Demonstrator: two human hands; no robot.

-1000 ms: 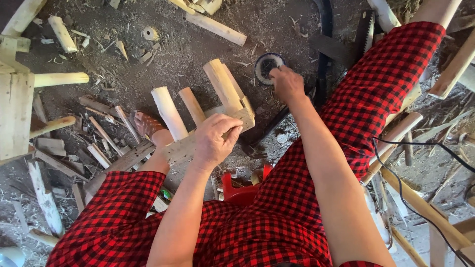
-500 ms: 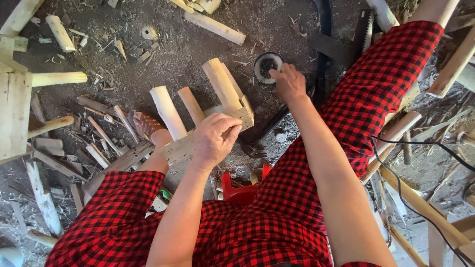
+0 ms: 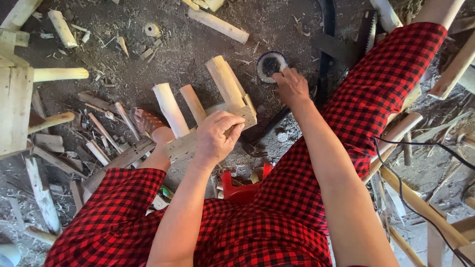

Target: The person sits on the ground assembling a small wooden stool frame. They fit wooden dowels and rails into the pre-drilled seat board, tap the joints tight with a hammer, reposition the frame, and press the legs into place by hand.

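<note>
My left hand [image 3: 217, 134] grips the flat board of a small wooden stool [image 3: 198, 138] that lies tipped over in front of me, its three pale round legs pointing away. My right hand [image 3: 292, 86] reaches out to a small round bowl [image 3: 269, 62] on the dirt floor, with the fingertips at its rim. What the fingers hold, if anything, is too small to tell. I sit with red-and-black checked trousers [image 3: 277, 217] over both knees.
Pale wood offcuts and shavings [image 3: 99, 143] litter the dirt floor at left. A light wooden frame [image 3: 15, 94] stands at the left edge. A saw blade [image 3: 368, 27] and dark curved strip lie beyond the right knee. Sticks and a black cable [image 3: 420, 198] lie at right.
My right hand has shifted slightly over the bowl's rim. The left hand and the stool have stayed where they were.
</note>
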